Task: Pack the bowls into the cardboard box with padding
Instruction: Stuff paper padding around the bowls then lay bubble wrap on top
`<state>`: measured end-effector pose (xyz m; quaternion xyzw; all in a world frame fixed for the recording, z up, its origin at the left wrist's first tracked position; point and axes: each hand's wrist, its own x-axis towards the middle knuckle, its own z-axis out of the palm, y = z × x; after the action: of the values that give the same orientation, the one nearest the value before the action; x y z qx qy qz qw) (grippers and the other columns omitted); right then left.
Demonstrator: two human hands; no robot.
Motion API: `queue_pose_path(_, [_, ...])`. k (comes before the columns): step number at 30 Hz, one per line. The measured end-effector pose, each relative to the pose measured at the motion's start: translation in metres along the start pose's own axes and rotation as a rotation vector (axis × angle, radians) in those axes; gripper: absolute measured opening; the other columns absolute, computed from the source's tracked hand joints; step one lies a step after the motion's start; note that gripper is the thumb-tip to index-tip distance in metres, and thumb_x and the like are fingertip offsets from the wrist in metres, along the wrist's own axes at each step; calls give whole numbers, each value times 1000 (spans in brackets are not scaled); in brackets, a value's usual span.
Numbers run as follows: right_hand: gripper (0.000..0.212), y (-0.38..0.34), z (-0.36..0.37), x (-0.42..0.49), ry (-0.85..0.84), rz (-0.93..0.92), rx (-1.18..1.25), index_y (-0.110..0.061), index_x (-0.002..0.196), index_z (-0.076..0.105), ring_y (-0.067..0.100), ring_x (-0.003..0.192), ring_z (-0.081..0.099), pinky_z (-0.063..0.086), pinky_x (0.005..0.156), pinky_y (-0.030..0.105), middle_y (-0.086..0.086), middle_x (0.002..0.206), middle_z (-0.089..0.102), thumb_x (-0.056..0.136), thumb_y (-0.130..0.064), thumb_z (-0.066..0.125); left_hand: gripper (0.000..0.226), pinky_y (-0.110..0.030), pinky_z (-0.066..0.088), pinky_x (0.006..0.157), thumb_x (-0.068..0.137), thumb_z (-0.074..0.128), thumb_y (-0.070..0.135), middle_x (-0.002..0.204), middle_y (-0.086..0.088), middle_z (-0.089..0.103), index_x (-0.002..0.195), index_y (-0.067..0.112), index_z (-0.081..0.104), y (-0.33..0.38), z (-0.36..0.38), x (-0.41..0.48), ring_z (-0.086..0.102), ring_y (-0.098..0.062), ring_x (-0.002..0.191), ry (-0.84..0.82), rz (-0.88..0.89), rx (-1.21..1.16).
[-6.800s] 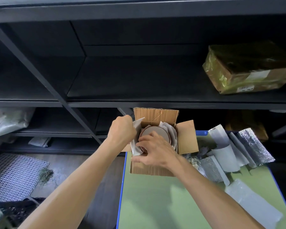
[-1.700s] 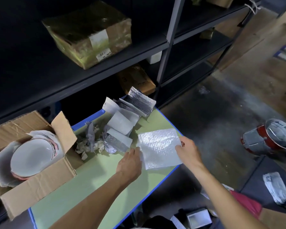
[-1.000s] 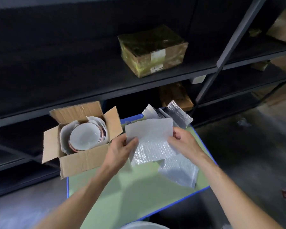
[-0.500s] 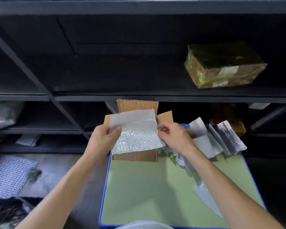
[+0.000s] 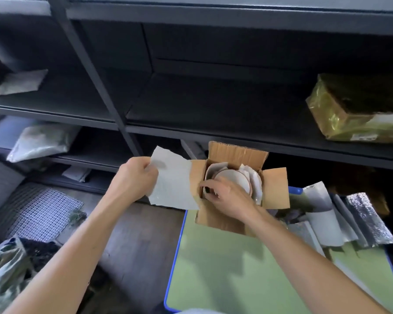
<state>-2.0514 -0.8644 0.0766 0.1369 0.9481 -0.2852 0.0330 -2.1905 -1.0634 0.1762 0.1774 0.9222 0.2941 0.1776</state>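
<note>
An open cardboard box [image 5: 276, 189] stands at the far left corner of the green table [image 5: 225, 273]. Inside it sit stacked pale bowls [image 5: 233, 179] with white padding sheets around them. My left hand [image 5: 134, 177] holds a white bubble-wrap sheet [image 5: 171, 182] just left of the box, over its left flap. My right hand [image 5: 227, 196] reaches into the box, fingers at the left rim of the bowls; whether it grips them I cannot tell.
Loose white and silver padding sheets [image 5: 340, 216] lie on the table right of the box. Dark metal shelving [image 5: 191, 98] rises behind, with a taped parcel [image 5: 359, 109] at right and bags at left. A wire grid [image 5: 41, 214] lies on the floor.
Both hands held the bubble-wrap sheet in front of the box; now only my left hand holds it, moved to the left, and my right hand has gone into the box at the bowls.
</note>
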Motion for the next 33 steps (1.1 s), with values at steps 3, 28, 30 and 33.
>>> queue_pose_path(3, [25,-4,8,11,25,-2,-38,-34,122,55,14,99,54,42,75,31,-5,106,55,97,-32,53,36,-21,30,44,81,39,18,41,12,49,48,29,51,3,0,1,40,-7,36,-52,4,-11])
queue_pose_path(28, [33,17,-3,10,188,-10,-97,-19,118,67,20,119,55,39,104,31,2,124,64,88,-6,60,22,-24,49,60,94,41,4,78,-10,76,92,0,63,91,32,21,75,-22,70,-347,-35,78])
queue_pose_path(30, [34,16,-2,11,180,-10,-115,-20,118,66,20,116,56,41,103,31,1,123,64,88,-6,62,21,-23,47,50,93,40,5,69,-8,70,81,4,57,93,40,23,74,-23,63,-324,-25,49])
queue_pose_path(33, [36,16,-3,10,190,-3,-112,-20,121,65,22,115,56,43,101,34,1,124,63,87,-8,64,28,-15,35,34,91,40,4,48,0,59,65,13,46,99,48,28,72,-20,53,-280,2,17])
